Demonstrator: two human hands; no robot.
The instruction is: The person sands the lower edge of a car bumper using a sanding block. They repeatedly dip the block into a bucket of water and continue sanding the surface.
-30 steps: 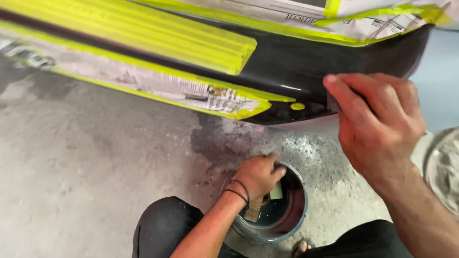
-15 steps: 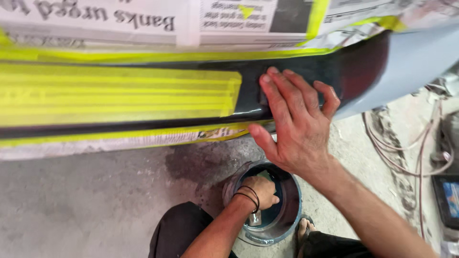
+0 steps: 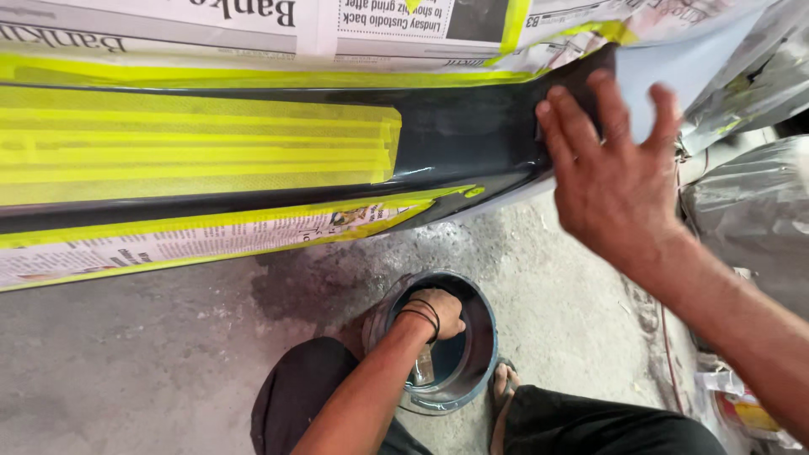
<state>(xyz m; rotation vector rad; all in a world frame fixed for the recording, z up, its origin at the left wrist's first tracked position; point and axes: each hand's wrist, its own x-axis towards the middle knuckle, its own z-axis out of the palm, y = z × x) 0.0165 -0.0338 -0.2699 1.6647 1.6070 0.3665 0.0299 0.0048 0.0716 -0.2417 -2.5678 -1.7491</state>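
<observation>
black bumper panel (image 3: 455, 139): glossy, horizontal, masked with yellow tape | round bucket (image 3: 472, 337): upright on floor, contents possibly water

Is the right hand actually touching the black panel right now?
Touching. The head view shows the right hand spread flat on the glossy black panel, fingertips at its upper edge with no gap visible. The left hand is down inside the bucket.
</observation>
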